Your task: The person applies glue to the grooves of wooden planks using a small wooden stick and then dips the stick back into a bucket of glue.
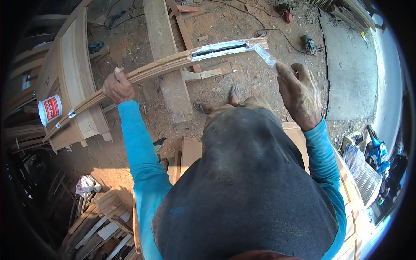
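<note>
A long, narrow wooden board [162, 65] runs across in front of me, from the lower left to the upper right. Near its right end, white paste [236, 51] surrounds a long dark slot [221, 48]. Around the board's left part, my left hand [118, 86] has its fingers wrapped. My right hand [300, 93] pinches a flat, translucent scraper [264, 55] smeared with white; its far end meets the pasted edge of the board. Two small shiny metal pieces [71, 113] sit on the board's lower left end, close to a white tub with a red label [50, 110].
A wooden door-like panel [78, 52] stands at the left, and a plank [158, 30] lies on the dirt ground. Power tools [309, 44] and cords lie at the back. Scrap wood [104, 221] is heaped at the lower left. A grey sheet [349, 69] lies at the right.
</note>
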`<action>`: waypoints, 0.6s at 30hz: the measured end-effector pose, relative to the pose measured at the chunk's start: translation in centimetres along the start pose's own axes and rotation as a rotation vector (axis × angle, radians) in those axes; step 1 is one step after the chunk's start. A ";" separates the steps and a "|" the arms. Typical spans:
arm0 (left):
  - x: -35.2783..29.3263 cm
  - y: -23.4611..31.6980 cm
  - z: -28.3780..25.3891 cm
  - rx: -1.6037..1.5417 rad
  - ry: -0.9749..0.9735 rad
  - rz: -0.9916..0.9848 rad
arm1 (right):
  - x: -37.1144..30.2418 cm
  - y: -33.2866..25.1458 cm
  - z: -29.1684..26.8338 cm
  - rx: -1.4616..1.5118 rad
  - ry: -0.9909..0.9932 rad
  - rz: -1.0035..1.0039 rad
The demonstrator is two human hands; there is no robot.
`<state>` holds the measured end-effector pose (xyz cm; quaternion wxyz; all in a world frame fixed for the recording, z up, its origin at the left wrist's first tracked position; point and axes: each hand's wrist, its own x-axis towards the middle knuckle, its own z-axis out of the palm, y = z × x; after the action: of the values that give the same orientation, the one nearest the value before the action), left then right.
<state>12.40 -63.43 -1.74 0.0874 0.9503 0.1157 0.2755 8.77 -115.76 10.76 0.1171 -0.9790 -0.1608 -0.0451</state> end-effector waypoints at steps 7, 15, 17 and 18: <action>0.0 -0.3 -0.4 0.016 -0.043 0.000 | 2.3 -4.9 3.2 0.240 0.052 0.038; 0.1 -0.4 -0.4 0.019 -0.046 0.036 | 2.8 -10.4 6.1 0.532 -0.023 0.118; -0.1 -0.6 -0.2 0.007 -0.027 0.058 | 3.4 -12.5 7.1 0.591 -0.081 0.093; -0.2 -0.8 -0.1 0.004 -0.017 0.064 | 3.5 -13.2 6.6 0.571 -0.089 0.090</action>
<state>12.05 -62.74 -1.96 0.0776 0.9560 0.0852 0.2699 8.15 -100.92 7.64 0.3827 -0.9135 -0.1283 0.0500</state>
